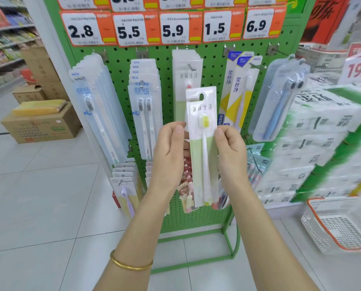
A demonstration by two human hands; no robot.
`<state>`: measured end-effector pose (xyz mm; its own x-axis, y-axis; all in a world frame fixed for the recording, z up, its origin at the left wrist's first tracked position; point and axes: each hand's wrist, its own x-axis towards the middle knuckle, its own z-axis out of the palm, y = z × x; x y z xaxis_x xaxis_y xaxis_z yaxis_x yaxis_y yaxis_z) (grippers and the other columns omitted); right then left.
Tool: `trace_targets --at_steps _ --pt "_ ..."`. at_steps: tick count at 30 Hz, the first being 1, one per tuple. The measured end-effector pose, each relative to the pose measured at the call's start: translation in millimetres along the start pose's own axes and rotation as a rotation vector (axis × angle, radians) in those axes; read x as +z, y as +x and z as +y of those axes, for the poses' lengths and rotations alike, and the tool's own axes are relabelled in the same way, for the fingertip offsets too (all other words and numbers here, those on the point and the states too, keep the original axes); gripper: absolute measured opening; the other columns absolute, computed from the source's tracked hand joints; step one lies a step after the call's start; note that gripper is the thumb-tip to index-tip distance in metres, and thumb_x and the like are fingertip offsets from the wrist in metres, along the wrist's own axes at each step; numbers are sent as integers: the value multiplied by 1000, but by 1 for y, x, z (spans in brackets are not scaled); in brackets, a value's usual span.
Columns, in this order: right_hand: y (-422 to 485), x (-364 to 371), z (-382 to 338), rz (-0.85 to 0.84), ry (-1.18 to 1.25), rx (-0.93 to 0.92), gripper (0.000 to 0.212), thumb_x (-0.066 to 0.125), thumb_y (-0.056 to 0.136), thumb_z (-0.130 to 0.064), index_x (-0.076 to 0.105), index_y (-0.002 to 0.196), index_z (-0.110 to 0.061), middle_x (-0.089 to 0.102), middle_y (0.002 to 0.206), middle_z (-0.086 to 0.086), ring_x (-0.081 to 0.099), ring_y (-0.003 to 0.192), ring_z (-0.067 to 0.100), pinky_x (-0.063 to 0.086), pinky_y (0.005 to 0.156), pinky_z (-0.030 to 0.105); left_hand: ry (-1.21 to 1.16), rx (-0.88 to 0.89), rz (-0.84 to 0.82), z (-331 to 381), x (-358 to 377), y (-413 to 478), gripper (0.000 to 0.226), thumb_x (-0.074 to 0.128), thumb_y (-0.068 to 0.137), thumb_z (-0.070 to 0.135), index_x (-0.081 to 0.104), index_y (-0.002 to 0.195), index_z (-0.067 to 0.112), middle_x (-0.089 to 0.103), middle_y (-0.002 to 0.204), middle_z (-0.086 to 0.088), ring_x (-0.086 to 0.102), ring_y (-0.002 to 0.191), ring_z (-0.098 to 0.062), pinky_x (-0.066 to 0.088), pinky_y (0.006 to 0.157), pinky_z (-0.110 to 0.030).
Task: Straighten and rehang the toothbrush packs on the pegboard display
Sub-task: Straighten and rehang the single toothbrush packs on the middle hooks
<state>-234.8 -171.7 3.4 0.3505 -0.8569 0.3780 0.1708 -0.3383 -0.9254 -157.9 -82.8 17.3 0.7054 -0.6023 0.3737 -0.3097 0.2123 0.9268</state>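
Observation:
A white and light-green toothbrush pack (202,143) with a yellow-headed brush stands upright in front of the green pegboard (211,57). My left hand (171,150) pinches its left edge and my right hand (230,152) pinches its right edge. Its hang hole is off any hook, below the middle hook (191,67), where a stack of matching packs (185,80) hangs. Other toothbrush packs hang on hooks to the left (99,114), (145,110) and to the right (241,89), (278,97). Smaller packs (126,185) hang on the lower row.
Orange price tags (173,28) run along the top of the board. Stacked tissue packages (322,143) stand at the right, with a white basket (343,225) on the floor. Cardboard boxes (41,124) sit on the floor at the left.

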Motion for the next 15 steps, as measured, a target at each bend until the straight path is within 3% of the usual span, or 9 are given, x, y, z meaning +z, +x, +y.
trace_targets --at_steps 2,4,6,9,13,15 --pt "-15 -10 14 1 -43 55 20 47 98 -13 56 82 -20 55 80 -8 47 70 -7 37 66 8 8 -36 -89 -8 8 -7 29 37 99 43 55 99 21 61 95 -7 58 87 -15 49 84 -30" --pt "-29 -18 27 -2 -80 111 21 48 97 -12 56 79 -19 53 77 -8 46 68 -5 37 65 10 53 -68 -143 -15 17 -14 29 39 100 36 48 85 13 45 75 1 44 66 -1 40 68 -13" --pt "-39 -23 36 10 -103 147 22 49 96 -10 54 76 -16 50 72 -8 43 65 -3 36 63 13 99 -127 -176 -24 25 -20 31 44 98 34 37 74 17 33 68 9 35 55 1 34 58 -13" --pt "-52 -29 43 26 -111 228 24 51 95 -9 52 71 -15 46 68 -9 41 63 1 35 61 16 108 -227 -210 -43 31 -24 30 44 98 37 38 78 15 34 73 7 32 58 1 32 59 -15" --pt "-70 -42 55 -31 -148 325 26 51 96 -13 54 78 5 44 71 -1 38 65 5 34 60 21 45 -402 -184 -63 35 -29 30 40 99 41 44 92 12 38 83 2 35 65 -1 33 61 -12" --pt "-78 -46 60 -50 -176 368 23 53 95 -12 59 77 0 50 70 -7 43 66 3 36 61 18 60 -472 -177 -71 40 -32 31 37 99 43 45 96 13 40 85 3 37 68 -2 33 64 -13"
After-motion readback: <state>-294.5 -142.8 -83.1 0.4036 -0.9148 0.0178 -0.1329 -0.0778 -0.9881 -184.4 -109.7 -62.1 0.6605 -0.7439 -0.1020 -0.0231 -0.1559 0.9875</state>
